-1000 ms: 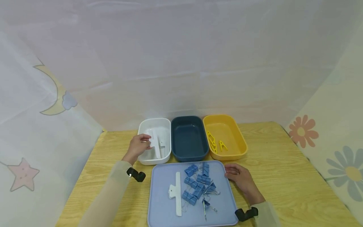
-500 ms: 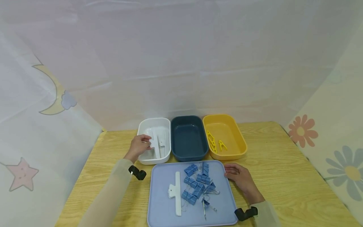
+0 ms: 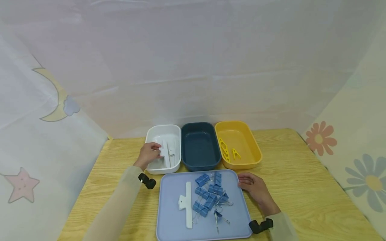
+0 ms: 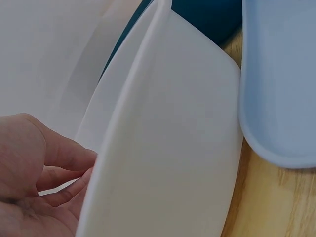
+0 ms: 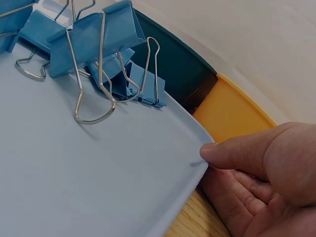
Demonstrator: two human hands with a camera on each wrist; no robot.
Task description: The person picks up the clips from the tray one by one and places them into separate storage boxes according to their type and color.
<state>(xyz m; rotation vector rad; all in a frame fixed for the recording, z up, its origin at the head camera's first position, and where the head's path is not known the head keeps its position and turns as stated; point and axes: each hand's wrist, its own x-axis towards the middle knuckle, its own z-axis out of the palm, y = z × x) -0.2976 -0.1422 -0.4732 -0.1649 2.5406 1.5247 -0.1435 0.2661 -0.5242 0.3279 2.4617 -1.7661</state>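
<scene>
My left hand (image 3: 149,154) reaches into the white bin (image 3: 156,171) and pinches a white bag clip (image 3: 166,154) by its handle end. In the left wrist view the fingertips pass behind the bin's wall, so the grip itself is hidden. A second white clip (image 3: 172,149) lies beside it in the bin. On the light blue tray (image 3: 169,224) rest another white bag clip (image 3: 188,205) and several blue binder clips (image 3: 211,201). At the tray's far right corner, my right hand (image 3: 257,190) grips the rim, thumb (image 5: 232,150) on top and fingers curled underneath.
Right of the white bin stands a dark blue bin (image 3: 201,147), then a yellow bin (image 3: 245,147) with several yellow clips (image 3: 224,149). The three bins stand side by side behind the tray on the wooden table (image 3: 301,187). A white fabric backdrop (image 3: 193,67) rises behind them.
My left wrist has risen slightly and shifted a little right, while its fingers stay at the clip. My right hand keeps its place on the tray. The head view has shifted slightly.
</scene>
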